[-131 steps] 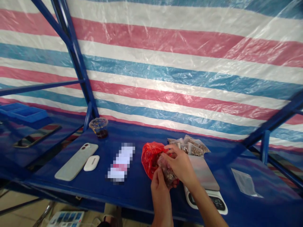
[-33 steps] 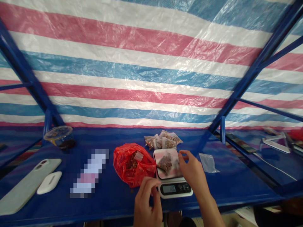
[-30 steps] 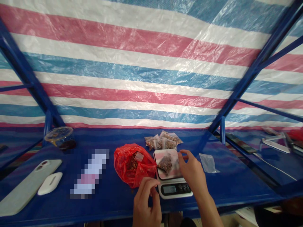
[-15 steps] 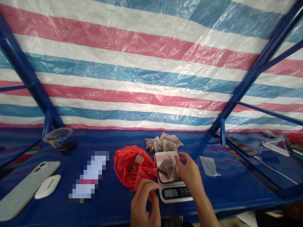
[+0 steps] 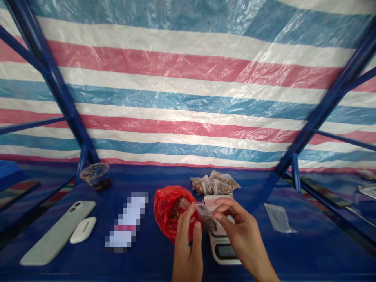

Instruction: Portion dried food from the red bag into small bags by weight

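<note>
- Clear plastic bag (image 5: pixel 206 217) of dark dried bits, held up near scale (image 5: pixel 223 251)
- left hand (image 5: pixel 188 244) pinching its top corner
- right hand (image 5: pixel 242 231) pinching its side
- red bag (image 5: pixel 170 211) just left
- small filled bags (image 5: pixel 214 186) behind scale

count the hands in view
2: the left hand and the right hand, both at bottom centre, pinching a small plastic bag over a digital scale.
</note>
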A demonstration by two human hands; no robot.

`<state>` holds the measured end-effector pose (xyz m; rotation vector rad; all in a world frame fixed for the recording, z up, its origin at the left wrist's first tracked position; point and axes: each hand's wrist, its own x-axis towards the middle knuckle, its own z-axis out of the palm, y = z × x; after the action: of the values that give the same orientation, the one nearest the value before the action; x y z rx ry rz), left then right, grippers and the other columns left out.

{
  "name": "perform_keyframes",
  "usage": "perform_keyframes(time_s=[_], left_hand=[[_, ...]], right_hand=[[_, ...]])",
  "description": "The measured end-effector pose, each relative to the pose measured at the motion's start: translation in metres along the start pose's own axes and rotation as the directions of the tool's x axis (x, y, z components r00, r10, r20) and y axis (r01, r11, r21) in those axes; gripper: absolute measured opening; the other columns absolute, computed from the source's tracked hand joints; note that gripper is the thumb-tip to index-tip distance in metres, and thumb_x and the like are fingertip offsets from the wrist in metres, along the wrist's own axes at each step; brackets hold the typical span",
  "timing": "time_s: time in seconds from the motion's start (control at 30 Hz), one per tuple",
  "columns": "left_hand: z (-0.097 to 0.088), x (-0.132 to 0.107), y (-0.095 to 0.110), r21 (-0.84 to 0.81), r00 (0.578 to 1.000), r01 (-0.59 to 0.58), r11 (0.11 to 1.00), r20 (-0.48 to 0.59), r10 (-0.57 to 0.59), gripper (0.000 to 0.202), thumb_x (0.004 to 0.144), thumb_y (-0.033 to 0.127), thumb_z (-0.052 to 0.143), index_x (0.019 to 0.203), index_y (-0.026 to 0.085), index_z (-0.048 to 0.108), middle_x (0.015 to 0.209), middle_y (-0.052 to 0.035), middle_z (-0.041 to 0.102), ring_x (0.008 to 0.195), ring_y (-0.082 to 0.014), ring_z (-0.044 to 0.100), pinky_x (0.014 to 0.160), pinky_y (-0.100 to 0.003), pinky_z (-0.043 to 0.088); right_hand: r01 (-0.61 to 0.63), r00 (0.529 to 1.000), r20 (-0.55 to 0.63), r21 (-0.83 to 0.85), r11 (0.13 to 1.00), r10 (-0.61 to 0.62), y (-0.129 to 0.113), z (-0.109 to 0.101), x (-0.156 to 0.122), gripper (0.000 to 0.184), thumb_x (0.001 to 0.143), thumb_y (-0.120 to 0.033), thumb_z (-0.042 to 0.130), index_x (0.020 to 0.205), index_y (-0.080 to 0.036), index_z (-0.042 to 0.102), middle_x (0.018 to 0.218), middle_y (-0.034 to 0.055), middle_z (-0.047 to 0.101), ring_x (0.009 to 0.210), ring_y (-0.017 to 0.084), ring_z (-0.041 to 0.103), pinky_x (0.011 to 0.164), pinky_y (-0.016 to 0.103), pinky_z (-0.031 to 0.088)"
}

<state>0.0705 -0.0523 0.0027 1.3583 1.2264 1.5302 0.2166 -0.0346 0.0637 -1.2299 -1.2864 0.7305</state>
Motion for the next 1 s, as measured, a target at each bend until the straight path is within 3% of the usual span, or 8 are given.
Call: perform_keyframes(time_s=[0.13, 0.2, 0.3, 0.43, 0.6, 0.83, 1.0], left_hand=[[-0.008, 0.005, -0.002, -0.096, 0.993, 0.093, 0.991, -0.057, -0.099, 0.043, 0.096, 0.051, 0.06, 0.128, 0.023, 0.07, 0.136, -0.0124, 0.069, 0.131, -0.029, 0.062, 0.114, -0.044, 0.048], [-0.011, 0.009, 0.0, -0.182, 0.984, 0.149, 0.972, -0.071, -0.164, 0.052, 0.09, 0.054, 0.067, 0.132, 0.023, 0.067, 0.132, -0.0124, 0.071, 0.124, -0.0284, 0.067, 0.11, -0.042, 0.051], [-0.015, 0.016, 0.005, -0.325, 0.965, 0.259, 0.91, 0.042, -0.259, 0.062, 0.082, 0.059, 0.075, 0.131, 0.022, 0.068, 0.127, -0.0131, 0.074, 0.119, -0.0287, 0.07, 0.103, -0.039, 0.056], [-0.016, 0.021, 0.012, -0.385, 0.932, 0.361, 0.849, 0.161, -0.324, 0.053, 0.073, 0.061, 0.082, 0.102, 0.016, 0.079, 0.104, -0.0131, 0.08, 0.1, -0.0293, 0.075, 0.089, -0.035, 0.06], [-0.015, 0.024, 0.013, -0.412, 0.932, 0.357, 0.838, 0.097, -0.349, 0.05, 0.071, 0.058, 0.085, 0.097, 0.016, 0.079, 0.098, -0.011, 0.081, 0.095, -0.0267, 0.075, 0.084, -0.031, 0.059], [-0.016, 0.022, 0.017, -0.312, 0.962, 0.272, 0.91, 0.066, -0.264, 0.046, 0.077, 0.056, 0.08, 0.102, 0.018, 0.08, 0.105, -0.0109, 0.081, 0.1, -0.0282, 0.075, 0.089, -0.034, 0.061], [-0.02, 0.023, 0.018, -0.27, 0.965, 0.258, 0.928, 0.028, -0.26, 0.047, 0.079, 0.058, 0.077, 0.104, 0.019, 0.079, 0.11, -0.0113, 0.08, 0.105, -0.0288, 0.075, 0.096, -0.036, 0.059]], right_hand=[[0.008, 1.0, 0.008, -0.016, 1.0, -0.007, -0.002, 0.023, -0.009, 0.025, 0.085, -0.045, 0.075, 0.096, -0.023, 0.075, 0.088, 0.0052, 0.075, 0.08, 0.021, 0.068, 0.075, 0.029, 0.055], [0.002, 1.0, 0.002, -0.005, 1.0, -0.002, 0.0, 0.029, -0.01, 0.026, 0.087, -0.045, 0.073, 0.101, -0.023, 0.074, 0.089, 0.0048, 0.075, 0.082, 0.021, 0.068, 0.077, 0.029, 0.056], [0.008, 1.0, 0.015, 0.006, 1.0, -0.008, 0.005, 0.03, -0.011, 0.025, 0.091, -0.044, 0.068, 0.105, -0.023, 0.072, 0.093, 0.0046, 0.073, 0.086, 0.02, 0.069, 0.081, 0.028, 0.056], [0.028, 1.0, 0.004, -0.032, 0.999, -0.028, 0.01, 0.028, -0.011, 0.025, 0.094, -0.044, 0.065, 0.107, -0.023, 0.068, 0.096, 0.0048, 0.072, 0.087, 0.019, 0.067, 0.083, 0.029, 0.055], [0.029, 0.995, 0.101, -0.009, 1.0, -0.028, 0.01, 0.03, -0.013, 0.031, 0.096, -0.043, 0.063, 0.121, -0.024, 0.062, 0.096, 0.0039, 0.071, 0.089, 0.019, 0.068, 0.085, 0.03, 0.055], [0.038, 0.999, 0.033, 0.038, 0.999, -0.039, 0.006, 0.034, -0.011, 0.026, 0.095, -0.042, 0.065, 0.113, -0.024, 0.06, 0.1, 0.005, 0.069, 0.092, 0.019, 0.067, 0.082, 0.029, 0.054], [0.01, 0.995, 0.102, 0.096, 0.995, -0.019, 0.002, 0.038, -0.012, 0.034, 0.095, -0.044, 0.065, 0.122, -0.024, 0.056, 0.097, 0.0041, 0.07, 0.092, 0.019, 0.068, 0.085, 0.03, 0.055]])
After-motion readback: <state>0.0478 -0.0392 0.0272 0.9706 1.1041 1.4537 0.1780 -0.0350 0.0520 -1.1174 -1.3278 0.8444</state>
